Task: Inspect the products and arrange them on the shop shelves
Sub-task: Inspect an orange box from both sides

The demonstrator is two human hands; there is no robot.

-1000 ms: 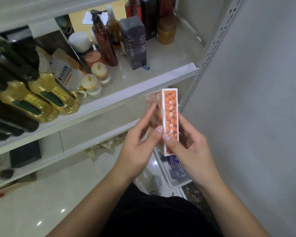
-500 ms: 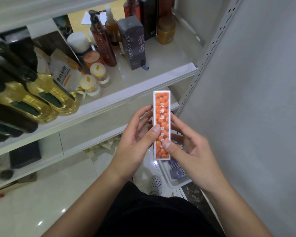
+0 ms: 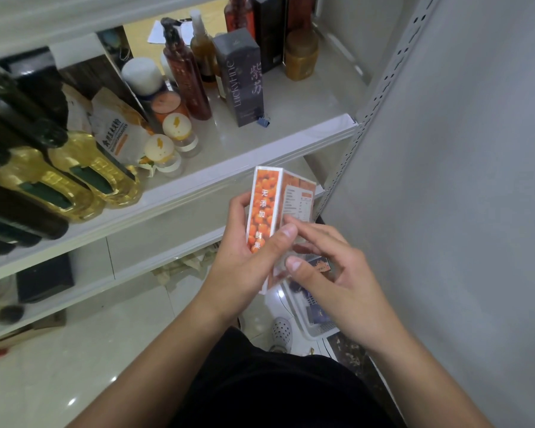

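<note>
Before the white shelf [image 3: 229, 171], the orange box [image 3: 263, 211] has turned, label side now showing; left hand [image 3: 244, 261] grips it, right hand [image 3: 334, 276] touches it with straight fingers.

one head-worn view looks steeply down, close over the hands [image 3: 291, 261], facing the shelves [image 3: 229, 168].

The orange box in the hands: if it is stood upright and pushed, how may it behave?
The orange box shows straight edges while gripped by the left hand, so it is probably stiff cardboard. It is tall on a narrow base, so upright it may tip if pushed high. Its wrap looks glossy, so it might slide on the smooth shelf.
</note>
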